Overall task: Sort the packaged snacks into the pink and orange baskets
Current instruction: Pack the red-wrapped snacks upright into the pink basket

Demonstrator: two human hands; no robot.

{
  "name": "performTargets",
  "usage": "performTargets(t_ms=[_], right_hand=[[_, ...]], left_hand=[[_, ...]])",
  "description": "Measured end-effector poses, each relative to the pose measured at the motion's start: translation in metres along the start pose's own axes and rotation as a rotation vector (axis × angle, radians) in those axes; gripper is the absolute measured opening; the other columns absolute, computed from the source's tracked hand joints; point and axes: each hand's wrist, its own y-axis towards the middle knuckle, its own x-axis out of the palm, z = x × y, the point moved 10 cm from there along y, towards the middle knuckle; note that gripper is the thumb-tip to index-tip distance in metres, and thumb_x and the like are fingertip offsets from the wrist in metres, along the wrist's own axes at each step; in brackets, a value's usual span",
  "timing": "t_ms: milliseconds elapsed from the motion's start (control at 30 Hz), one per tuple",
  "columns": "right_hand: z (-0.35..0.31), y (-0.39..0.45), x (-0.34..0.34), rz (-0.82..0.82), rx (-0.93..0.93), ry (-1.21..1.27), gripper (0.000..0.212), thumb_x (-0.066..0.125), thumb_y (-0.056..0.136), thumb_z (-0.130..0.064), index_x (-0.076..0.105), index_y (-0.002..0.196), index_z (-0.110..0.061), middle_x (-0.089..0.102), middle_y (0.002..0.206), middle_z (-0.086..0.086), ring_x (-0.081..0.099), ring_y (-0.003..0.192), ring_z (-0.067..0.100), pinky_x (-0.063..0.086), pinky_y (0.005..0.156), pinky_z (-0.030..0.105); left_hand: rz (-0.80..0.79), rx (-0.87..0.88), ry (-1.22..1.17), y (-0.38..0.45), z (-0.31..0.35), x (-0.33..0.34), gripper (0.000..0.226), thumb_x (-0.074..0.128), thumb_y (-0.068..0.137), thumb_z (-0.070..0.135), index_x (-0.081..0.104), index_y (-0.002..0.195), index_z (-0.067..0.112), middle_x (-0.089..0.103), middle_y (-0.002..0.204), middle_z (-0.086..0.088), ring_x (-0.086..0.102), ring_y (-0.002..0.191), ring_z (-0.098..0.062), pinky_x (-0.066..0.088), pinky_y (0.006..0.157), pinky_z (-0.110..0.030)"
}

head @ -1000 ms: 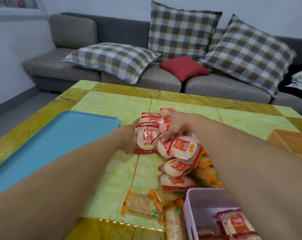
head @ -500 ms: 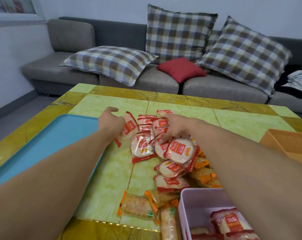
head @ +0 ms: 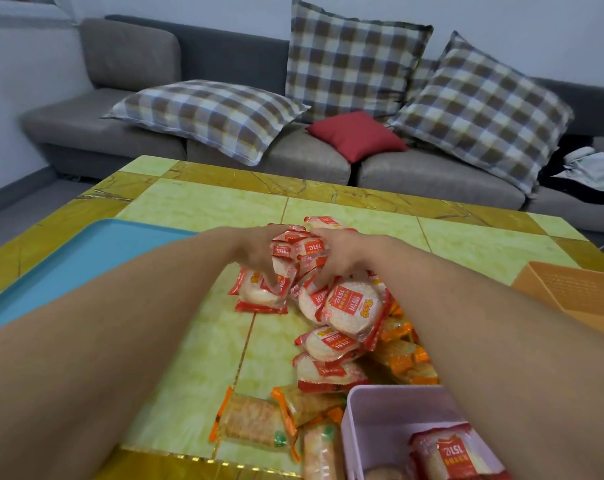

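Fingers (head: 259, 261) of both hands clasp red snack packets (head: 302, 251).

Even, soft indoor light, no hard shadows; wide-angle bend at edges; forearms near the camera slightly soft.

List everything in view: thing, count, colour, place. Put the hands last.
red-and-white snack packs: about ten loose, exact count unclear, heaped at the table's middle
orange snack packs: several, orange and clear, under and near the heap's near side
pink basket: one, near right, at least one red-and-white pack inside
orange basket: one, right edge of the table
blue tray: one, left on the table
table: one, green and yellow tiled top
sofa: one, grey, behind the table
checked pillows: three, on the sofa
red cushion: one, on the sofa
clothes: pile, far right of the sofa
left hand: grips packs at the heap's top
right hand: grips packs beside it
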Motion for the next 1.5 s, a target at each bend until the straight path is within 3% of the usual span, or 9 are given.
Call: performTargets(t_ms=[167,333,467,700,867,1200,1300,1400,1500], right_hand=[[0.006,-0.003,0.010,-0.104,0.005,-0.024,0.135,0.099,0.056,-0.037,0.010,0.158,-0.043,0.055,0.144,0.006,0.064,0.112,0.029,0.054,0.096,0.048],[0.007,-0.014,0.011,-0.174,0.005,-0.074,0.123,0.097,0.062,-0.036,0.018,0.155,-0.043,0.070,0.100,0.004,0.074,0.081,0.026,0.061,0.083,0.044],[-0.002,-0.024,0.007,-0.116,-0.073,-0.112,0.120,0.099,0.057,-0.038,0.025,0.152,-0.037,0.057,0.133,0.000,0.067,0.104,0.026,0.056,0.094,0.046],[-0.009,-0.043,-0.001,0.093,-0.134,-0.297,0.104,0.096,0.045,-0.056,0.042,0.130,-0.031,0.056,0.125,0.000,0.056,0.106,0.024,0.051,0.092,0.044],[-0.019,-0.065,0.002,0.139,-0.245,-0.210,0.098,0.096,0.060,-0.038,0.039,0.139,-0.029,0.060,0.127,-0.002,0.058,0.110,0.022,0.050,0.090,0.037],[-0.013,-0.164,-0.076,0.809,-0.347,0.426,0.073,0.093,0.065,-0.028,0.049,0.123,-0.033,0.062,0.102,-0.018,0.061,0.089,0.000,0.048,0.076,0.019],[0.018,-0.195,-0.078,0.853,-0.237,0.569,0.077,0.093,0.066,-0.032,0.049,0.129,-0.030,0.060,0.100,-0.021,0.059,0.089,-0.005,0.047,0.078,0.018],[0.064,-0.245,-0.063,0.890,-0.144,0.769,0.084,0.094,0.066,-0.032,0.047,0.136,-0.026,0.062,0.108,-0.017,0.063,0.098,0.002,0.050,0.086,0.023],[0.105,-0.287,-0.032,0.933,-0.009,0.969,0.082,0.088,0.076,-0.029,0.041,0.142,-0.019,0.057,0.124,-0.013,0.056,0.108,0.004,0.045,0.086,0.018]], left_hand=[[-0.093,-0.045,0.258,0.014,0.008,0.006,0.154,0.097,0.047,0.052,-0.009,0.158,0.040,0.018,0.166,-0.001,0.026,0.149,-0.032,0.032,0.118,-0.050],[-0.090,-0.073,0.307,0.008,0.004,0.007,0.147,0.092,0.044,0.065,0.008,0.160,0.030,0.025,0.164,-0.001,0.030,0.148,-0.030,0.030,0.120,-0.048],[-0.097,-0.115,0.255,-0.006,-0.010,0.013,0.152,0.087,0.035,0.077,0.014,0.159,0.027,0.030,0.163,-0.001,0.034,0.146,-0.029,0.032,0.119,-0.047],[0.023,-0.067,-0.015,-0.028,-0.002,0.021,0.128,0.097,0.054,0.045,0.018,0.151,0.022,0.043,0.149,-0.008,0.047,0.128,-0.029,0.044,0.104,-0.037],[0.137,0.005,-0.160,-0.045,0.002,0.020,0.137,0.098,0.057,0.030,0.008,0.160,0.028,0.034,0.160,-0.006,0.039,0.142,-0.030,0.041,0.110,-0.037],[0.701,0.063,-0.677,-0.122,0.013,-0.041,0.132,0.100,0.048,0.037,0.023,0.155,0.032,0.061,0.129,0.007,0.065,0.111,-0.018,0.059,0.088,-0.041],[0.709,0.079,-0.833,-0.148,0.034,-0.034,0.116,0.101,0.050,0.035,0.036,0.146,0.021,0.061,0.119,0.011,0.064,0.110,-0.014,0.056,0.081,-0.029],[0.626,0.151,-0.873,-0.179,0.074,-0.012,0.100,0.100,0.051,0.034,0.047,0.135,0.022,0.068,0.115,0.007,0.069,0.103,-0.013,0.060,0.085,-0.038],[0.399,0.196,-0.776,-0.193,0.115,0.027,0.121,0.100,0.047,0.045,0.038,0.147,0.022,0.061,0.135,0.005,0.063,0.118,-0.016,0.055,0.097,-0.040]])
